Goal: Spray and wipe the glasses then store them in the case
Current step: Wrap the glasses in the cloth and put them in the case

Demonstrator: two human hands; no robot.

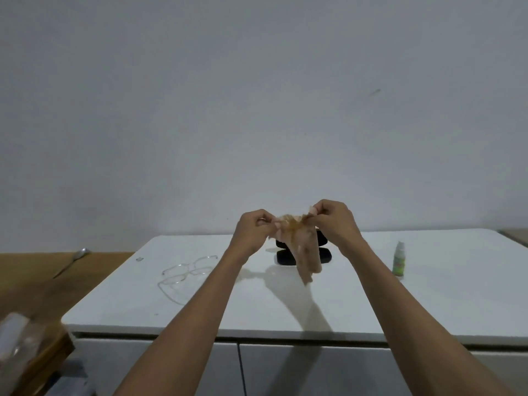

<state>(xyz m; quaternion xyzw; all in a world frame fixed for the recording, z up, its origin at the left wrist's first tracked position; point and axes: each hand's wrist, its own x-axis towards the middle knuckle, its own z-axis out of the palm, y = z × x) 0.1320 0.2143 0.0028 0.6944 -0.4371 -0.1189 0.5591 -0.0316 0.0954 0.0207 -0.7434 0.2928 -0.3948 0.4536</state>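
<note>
Both hands hold a thin beige cloth point(304, 252) up above the white table point(285, 307). My left hand point(253, 232) pinches its left top corner and my right hand point(335, 221) pinches its right top corner, so the cloth hangs down between them. Behind the cloth lies a black glasses case point(325, 255), open, partly hidden. Clear-framed glasses point(185, 274) lie on the table to the left of my left forearm, arms unfolded. A small green spray bottle point(398, 260) stands upright at the right.
A wooden surface point(43, 281) adjoins the table on the left, with a spoon point(73, 261) on it and a clear plastic-wrapped item point(14, 335) at its near corner. A plain white wall stands behind. White cabinet doors sit below the table edge.
</note>
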